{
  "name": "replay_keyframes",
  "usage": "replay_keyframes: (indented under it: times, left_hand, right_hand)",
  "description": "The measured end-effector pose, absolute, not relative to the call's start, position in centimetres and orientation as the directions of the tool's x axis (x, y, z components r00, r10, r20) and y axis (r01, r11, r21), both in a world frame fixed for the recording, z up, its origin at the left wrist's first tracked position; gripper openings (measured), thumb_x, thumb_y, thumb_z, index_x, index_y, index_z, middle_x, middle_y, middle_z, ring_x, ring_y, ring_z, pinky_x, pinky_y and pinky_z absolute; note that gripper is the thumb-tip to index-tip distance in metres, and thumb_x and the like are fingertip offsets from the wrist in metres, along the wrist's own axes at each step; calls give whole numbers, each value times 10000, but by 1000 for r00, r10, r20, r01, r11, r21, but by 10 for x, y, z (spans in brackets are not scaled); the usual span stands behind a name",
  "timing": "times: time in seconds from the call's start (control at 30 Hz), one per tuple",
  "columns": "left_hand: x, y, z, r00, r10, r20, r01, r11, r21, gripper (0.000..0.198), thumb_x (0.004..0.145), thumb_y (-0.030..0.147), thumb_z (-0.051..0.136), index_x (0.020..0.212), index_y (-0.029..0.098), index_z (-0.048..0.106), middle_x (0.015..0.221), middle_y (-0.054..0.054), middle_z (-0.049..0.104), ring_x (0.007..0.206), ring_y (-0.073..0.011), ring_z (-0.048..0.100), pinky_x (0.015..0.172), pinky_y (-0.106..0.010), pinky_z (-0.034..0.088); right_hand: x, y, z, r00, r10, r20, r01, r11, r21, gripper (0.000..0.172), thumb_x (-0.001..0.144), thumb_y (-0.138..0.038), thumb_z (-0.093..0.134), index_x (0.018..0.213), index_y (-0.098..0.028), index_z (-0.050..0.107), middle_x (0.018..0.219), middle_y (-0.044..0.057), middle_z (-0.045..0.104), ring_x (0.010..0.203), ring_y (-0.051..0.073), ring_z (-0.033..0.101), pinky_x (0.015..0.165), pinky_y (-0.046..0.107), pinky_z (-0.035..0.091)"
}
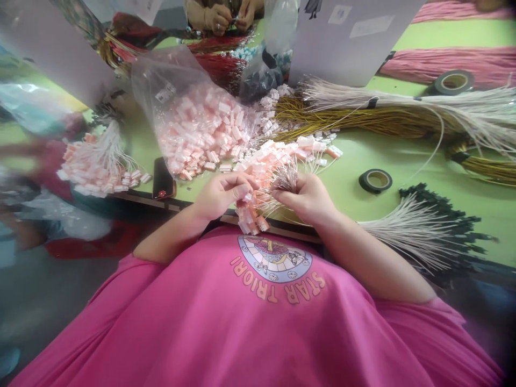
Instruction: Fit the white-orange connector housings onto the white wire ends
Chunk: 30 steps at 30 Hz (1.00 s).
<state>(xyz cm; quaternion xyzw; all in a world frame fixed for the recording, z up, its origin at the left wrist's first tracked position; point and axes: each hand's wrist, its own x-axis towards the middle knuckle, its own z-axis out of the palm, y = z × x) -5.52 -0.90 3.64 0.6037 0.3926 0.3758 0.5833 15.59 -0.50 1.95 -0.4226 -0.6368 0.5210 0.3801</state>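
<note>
My right hand point(302, 196) is closed around a bundle of thin white wires point(286, 177), whose bare-looking ends fan out past the fingers. Beside it, my left hand point(226, 196) pinches a small pale connector housing point(246, 198) between thumb and fingers. Several pink-orange connectors point(252, 219) hang below and between the hands at the table's front edge. More connectors point(274, 153) lie heaped just beyond both hands. Whether the pinched connector is joined to a wire is too small to tell.
A clear plastic bag point(201, 126) of pink connectors stands behind my left hand. Left are a phone point(164, 177) and a finished-looking wire bunch point(100, 161). Right are tape rolls point(375, 180), white wires point(403, 99) and black-ended wires point(435, 226). Another person's hands point(228, 16) work opposite.
</note>
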Motion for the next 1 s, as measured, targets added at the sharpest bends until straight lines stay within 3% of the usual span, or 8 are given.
replay_keyframes:
  times: [0.03, 0.13, 0.3, 0.53, 0.67, 0.87, 1.0]
  left_hand:
    - [-54, -11, 36, 376, 926, -35, 81, 4, 997, 158, 790, 289, 679, 861, 150, 650, 1025, -68, 655, 608, -69, 565, 523, -203, 487]
    - [-51, -17, 38, 319, 939, -128, 200, 65, 978, 370, 742, 234, 736, 1085, 175, 608, 1044, -63, 652, 671, -90, 598, 592, -213, 513]
    - [-50, -19, 44, 301, 943, -145, 256, 66, 964, 294, 708, 225, 762, 967, 147, 647, 918, -47, 675, 813, -142, 628, 729, -250, 524]
    - [-48, -18, 45, 298, 949, -98, 350, -13, 937, 238, 746, 173, 713, 982, 161, 684, 838, -21, 662, 730, -110, 597, 680, -228, 506]
    - [-49, -19, 40, 305, 950, -64, 401, -68, 914, 247, 755, 195, 708, 1000, 173, 689, 892, -33, 689, 743, -126, 620, 693, -256, 521]
    - [-44, -20, 33, 342, 929, 143, 493, -307, 814, 219, 763, 208, 707, 982, 198, 719, 986, -53, 714, 901, -179, 652, 858, -335, 519]
    - [-41, -20, 34, 360, 923, 137, 510, -318, 800, 220, 767, 212, 694, 985, 207, 724, 963, -53, 722, 882, -191, 662, 845, -359, 529]
  right_hand:
    - [155, -5, 19, -346, 937, 50, 161, 112, -981, 122, 680, -197, 580, 582, -163, 516, 562, -46, 456, 538, 74, 415, 522, 245, 338]
    - [154, -6, 16, -323, 944, 64, 242, 148, -959, 118, 703, -230, 574, 618, -161, 531, 582, -37, 463, 562, 85, 430, 531, 249, 344]
    - [151, -10, 16, -330, 935, 128, 315, 237, -919, 250, 756, -239, 537, 549, -184, 407, 537, -53, 380, 522, 64, 352, 494, 234, 292]
    - [150, -11, 15, -331, 932, 147, 388, 277, -879, 208, 793, -243, 513, 604, -181, 455, 555, -40, 445, 543, 75, 385, 515, 237, 304]
    - [149, -10, 15, -324, 938, 125, 442, 267, -856, 229, 794, -275, 516, 602, -190, 424, 555, -34, 439, 544, 82, 377, 526, 252, 302]
    - [146, -13, 13, -367, 924, 107, 445, 276, -852, 231, 801, -284, 504, 607, -193, 415, 579, -21, 466, 561, 88, 393, 537, 256, 313]
    - [146, -13, 11, -347, 933, 97, 404, 242, -882, 221, 810, -312, 514, 636, -183, 469, 596, -14, 498, 578, 96, 423, 544, 254, 332]
